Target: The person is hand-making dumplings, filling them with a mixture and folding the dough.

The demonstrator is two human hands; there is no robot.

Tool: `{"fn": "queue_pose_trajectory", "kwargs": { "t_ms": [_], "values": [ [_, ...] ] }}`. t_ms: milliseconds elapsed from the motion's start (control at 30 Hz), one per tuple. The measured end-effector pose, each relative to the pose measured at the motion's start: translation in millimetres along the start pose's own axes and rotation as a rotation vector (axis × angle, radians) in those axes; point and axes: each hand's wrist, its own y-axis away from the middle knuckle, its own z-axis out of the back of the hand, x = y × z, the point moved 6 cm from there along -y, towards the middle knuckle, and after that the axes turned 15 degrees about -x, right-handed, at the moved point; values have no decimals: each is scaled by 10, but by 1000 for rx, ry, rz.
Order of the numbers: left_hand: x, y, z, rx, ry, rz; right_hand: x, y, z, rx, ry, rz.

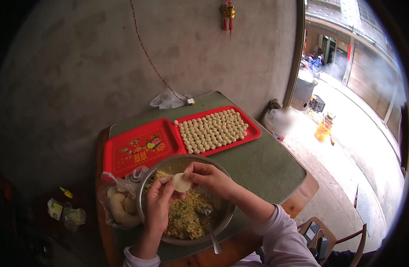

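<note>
The left hand (159,198) and right hand (210,179) grip a dough disc (182,183) with their fingers above the bowl (231,217), where a spoon (213,236) leans in yellowish filling (183,220), on the surface (271,167) before a red tray (255,132).

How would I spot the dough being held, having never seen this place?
Find the green-topped table, then the large metal bowl at its near side. Above the bowl, the left hand and right hand hold the dough round; it's pale, flat and smooth, unlike the crumbly yellowish mix below.
</note>
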Motion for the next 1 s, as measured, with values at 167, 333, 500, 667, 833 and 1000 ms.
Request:
{"fn": "queue_pose_trajectory", "kwargs": {
  "t_ms": [167, 333, 500, 667, 833, 1000],
  "values": [
    [39, -53, 50, -28, 17, -3, -92, -20, 13, -1, 67, -31],
    [84, -93, 89, -73, 62, 63, 46, -45, 160, -289, 188, 224],
    [103, -115, 108, -50, 66, 58, 204, 114, -20, -155, 273, 307],
    [116, -92, 77, -36, 72, 58, 156, 70, 10, -149, 270, 296],
    [108, -74, 58, -34, 93, 42, 122, 66, 31, -137, 265, 253],
    [10, -47, 27, -42, 60, -42, 110, 83, -8, -98, 293, 257]
  ]
}}
